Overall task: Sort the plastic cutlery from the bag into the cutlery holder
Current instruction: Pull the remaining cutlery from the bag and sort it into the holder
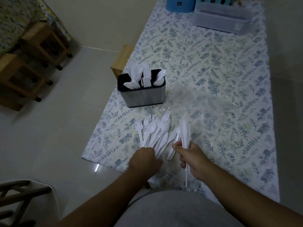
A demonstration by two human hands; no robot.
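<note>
Near the table's (213, 66) front left corner: left hand (145, 158) clenched on the handles of fanned white forks and spoons (154, 131); right hand (191, 157) gripping a bunch of knives (185, 130). Behind, by the left edge, cutlery holder (141, 91) part-filled, clear bag (201, 112) beside it

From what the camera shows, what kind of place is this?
Probably a home dining area: a table with a floral cloth, wooden stools on a tiled floor, and a cutlery holder.
</note>
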